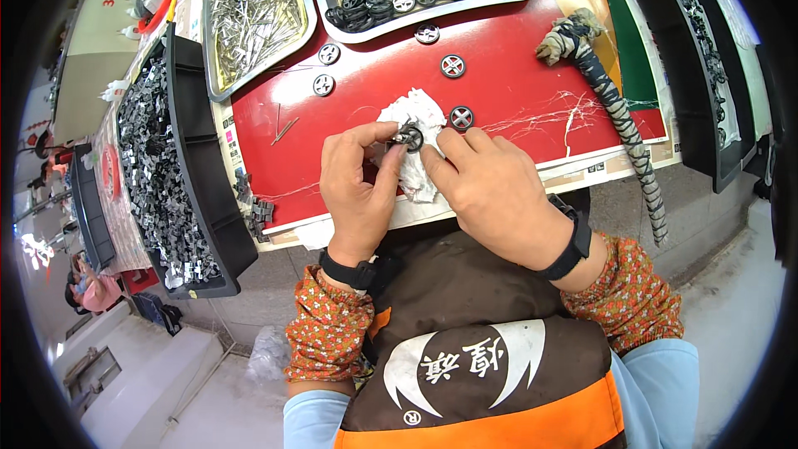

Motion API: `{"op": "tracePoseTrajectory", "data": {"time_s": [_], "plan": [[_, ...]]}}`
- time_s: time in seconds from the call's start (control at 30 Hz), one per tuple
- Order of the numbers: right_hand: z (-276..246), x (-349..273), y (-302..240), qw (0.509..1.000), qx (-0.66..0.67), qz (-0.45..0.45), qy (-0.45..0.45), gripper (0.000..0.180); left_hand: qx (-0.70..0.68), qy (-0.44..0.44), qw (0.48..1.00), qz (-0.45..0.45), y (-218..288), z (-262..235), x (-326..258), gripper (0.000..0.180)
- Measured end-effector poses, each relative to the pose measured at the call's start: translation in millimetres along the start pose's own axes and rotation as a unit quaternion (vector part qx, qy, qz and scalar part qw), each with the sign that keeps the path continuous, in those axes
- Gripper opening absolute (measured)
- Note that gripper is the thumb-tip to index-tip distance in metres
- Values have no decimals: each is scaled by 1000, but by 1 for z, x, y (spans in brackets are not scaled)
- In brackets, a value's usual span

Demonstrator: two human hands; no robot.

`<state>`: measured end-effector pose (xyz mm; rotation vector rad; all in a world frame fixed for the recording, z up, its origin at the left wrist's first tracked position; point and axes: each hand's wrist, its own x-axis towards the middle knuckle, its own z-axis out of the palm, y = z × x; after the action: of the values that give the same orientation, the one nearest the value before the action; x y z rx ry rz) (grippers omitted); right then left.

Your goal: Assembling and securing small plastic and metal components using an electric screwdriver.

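My left hand (359, 179) is closed, thumb and index finger pinching a small toy wheel (411, 137) with a black tyre, together with a small dark part beside it. Close against the wheel's right side, my right hand (495, 195) has its fingers curled and pressed together; what they hold, if anything, is hidden. Under both hands lies a crumpled white cloth or tissue (420, 106) on the red work surface (378, 73). A loose wheel (461, 118) rests just beyond my right fingers.
Several wheels, including one wheel (453, 66), lie farther back. Behind them are a metal tray of wheels (353, 36) and a tray of thin metal pins (310, 8). A tape-wrapped hammer (611, 100) lies right. At left stands a black bin (195, 129) of small dark parts.
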<state>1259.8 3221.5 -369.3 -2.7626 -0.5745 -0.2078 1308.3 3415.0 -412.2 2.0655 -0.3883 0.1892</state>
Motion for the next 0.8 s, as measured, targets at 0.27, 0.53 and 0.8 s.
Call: {"op": "tracePoseTrajectory", "data": {"time_s": [0.27,0.53,0.8], "plan": [[-2,0,-4,1000,-5,3,-9,25,-7,-36,999,16,-3,-2,4,27],[-20,3,19,993,93,64,23,21,-2,-1,999,37,-6,0,7,23],[-19,24,31,986,112,113,-42,29,-6,-9,999,30,-4,-5,7,23]]}}
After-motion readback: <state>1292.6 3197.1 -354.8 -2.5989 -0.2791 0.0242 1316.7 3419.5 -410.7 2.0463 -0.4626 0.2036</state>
